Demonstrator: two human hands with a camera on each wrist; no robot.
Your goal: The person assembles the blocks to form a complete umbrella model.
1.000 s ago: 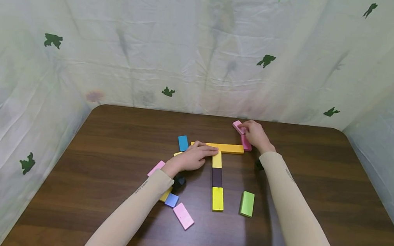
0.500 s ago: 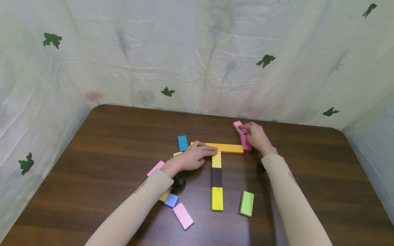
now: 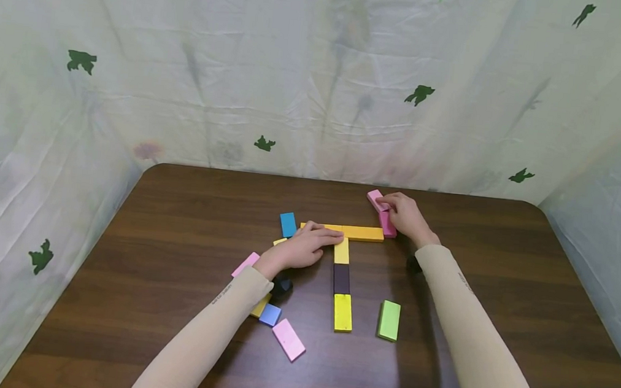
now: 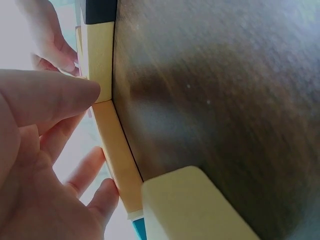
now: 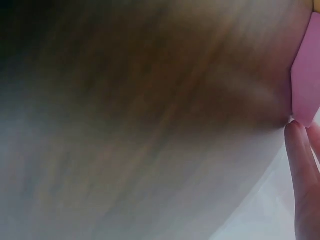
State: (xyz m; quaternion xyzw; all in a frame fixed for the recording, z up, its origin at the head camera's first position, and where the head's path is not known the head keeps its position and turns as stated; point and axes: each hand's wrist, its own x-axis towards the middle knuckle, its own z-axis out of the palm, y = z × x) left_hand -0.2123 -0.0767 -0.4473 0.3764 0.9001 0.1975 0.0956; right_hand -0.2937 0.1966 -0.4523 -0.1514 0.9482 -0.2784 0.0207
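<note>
In the head view my left hand [image 3: 300, 248] rests over the left part of a row of orange blocks [image 3: 362, 234], fingers stretched out. The left wrist view has its thumb against a pale yellow block [image 4: 100, 62] and other fingertips along the far side of an orange block [image 4: 118, 155]. My right hand [image 3: 408, 218] pinches a light pink block [image 3: 374, 196] at the table's back. That block meets a darker pink block [image 3: 387, 224], which touches the orange row's right end. The right wrist view has fingertips at the end of a pink block [image 5: 306, 75].
A dark block [image 3: 341, 279] and a bright yellow block [image 3: 342, 313] continue the column below the orange row. A green block [image 3: 389, 320] lies right of it. Blue [image 3: 288, 224], light pink [image 3: 289, 340] and other blocks lie around my left forearm. A leaf-patterned curtain [image 3: 319, 96] hangs behind the table [image 3: 476, 264].
My right wrist and forearm have shifted very slightly to the right. The left hand and the blocks look the same.
</note>
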